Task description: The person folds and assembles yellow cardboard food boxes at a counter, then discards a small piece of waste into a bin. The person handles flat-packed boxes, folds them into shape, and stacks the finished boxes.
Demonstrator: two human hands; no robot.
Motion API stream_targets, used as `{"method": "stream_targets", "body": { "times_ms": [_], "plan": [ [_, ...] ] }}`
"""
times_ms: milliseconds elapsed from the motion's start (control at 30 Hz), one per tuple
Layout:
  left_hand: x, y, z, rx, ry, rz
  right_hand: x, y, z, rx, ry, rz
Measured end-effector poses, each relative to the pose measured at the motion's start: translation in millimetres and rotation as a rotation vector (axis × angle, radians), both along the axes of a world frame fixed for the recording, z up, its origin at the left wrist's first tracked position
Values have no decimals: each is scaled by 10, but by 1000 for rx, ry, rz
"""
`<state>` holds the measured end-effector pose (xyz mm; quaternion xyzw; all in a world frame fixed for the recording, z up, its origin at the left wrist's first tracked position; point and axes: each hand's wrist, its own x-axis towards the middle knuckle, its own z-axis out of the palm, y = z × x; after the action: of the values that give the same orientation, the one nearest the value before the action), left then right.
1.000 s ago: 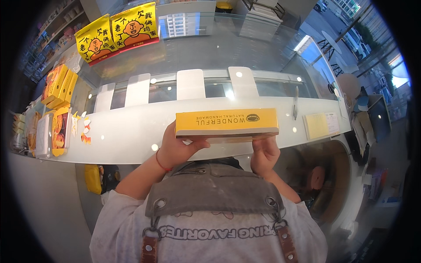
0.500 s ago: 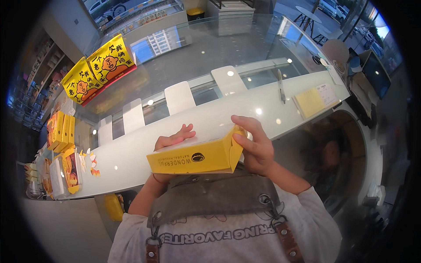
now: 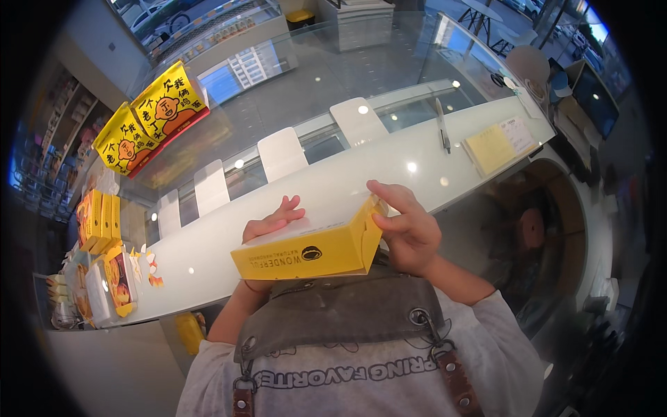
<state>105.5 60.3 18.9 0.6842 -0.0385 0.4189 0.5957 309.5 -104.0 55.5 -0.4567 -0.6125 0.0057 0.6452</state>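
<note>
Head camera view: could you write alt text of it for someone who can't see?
Yellow box held in a person's bare hands, the left hand behind it and the right hand at its right end. Beyond is a white countertop, with more yellow boxes and two yellow packages to the left.

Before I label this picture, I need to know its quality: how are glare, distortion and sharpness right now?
Head view: bright reflected spots dot the white counter; head view: fisheye bends the counter's edges and leaves black corners; head view: the yellow box and right hand look fairly clear, the dim shelves at far left less so.
</note>
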Motion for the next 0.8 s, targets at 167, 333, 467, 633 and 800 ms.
{"method": "stream_targets", "body": {
  "times_ms": [167,333,467,633,800],
  "plan": [
    [-16,-6,-19,-7,-1,-18,-20,-8,-27,-7,57,27],
    [-31,-5,6,3,-6,-78,31,-29,-45,-37,105,66],
    [-8,-11,52,59,-22,-119,100,-66,-8,-31,-47,58],
    [8,-67,78,41,45,-127,84,-77,55,55,-120,111],
    [11,-56,55,87,65,-115,51,-97,47,49,-56,136]
  ]
}}
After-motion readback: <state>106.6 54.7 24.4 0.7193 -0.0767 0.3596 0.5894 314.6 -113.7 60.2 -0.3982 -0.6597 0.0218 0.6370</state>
